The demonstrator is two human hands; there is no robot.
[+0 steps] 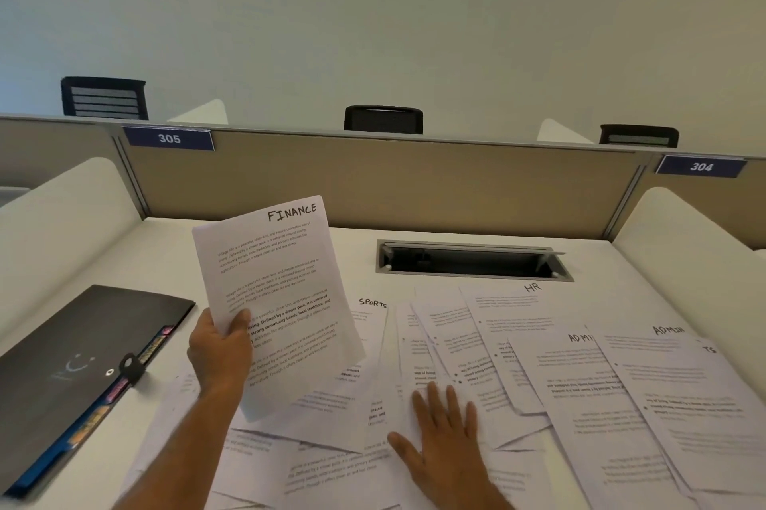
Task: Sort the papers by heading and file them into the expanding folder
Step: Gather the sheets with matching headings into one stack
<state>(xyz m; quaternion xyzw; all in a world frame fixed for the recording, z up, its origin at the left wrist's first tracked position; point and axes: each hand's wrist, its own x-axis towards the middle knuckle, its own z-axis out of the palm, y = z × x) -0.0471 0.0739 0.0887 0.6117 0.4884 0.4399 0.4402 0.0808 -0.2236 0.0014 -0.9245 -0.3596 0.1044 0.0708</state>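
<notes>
Where papers (518, 364) cover desk (352, 256), beige partition (373, 178)

The folder (78, 372) lies at the desk's (174, 244) left edge. Loose papers (580, 385) spread across the front and right, before the cable slot (472, 260) near the back edge.

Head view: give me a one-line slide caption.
Left hand lifts a FINANCE sheet while right hand rests flat on spread papers; closed folder lies left.
</notes>
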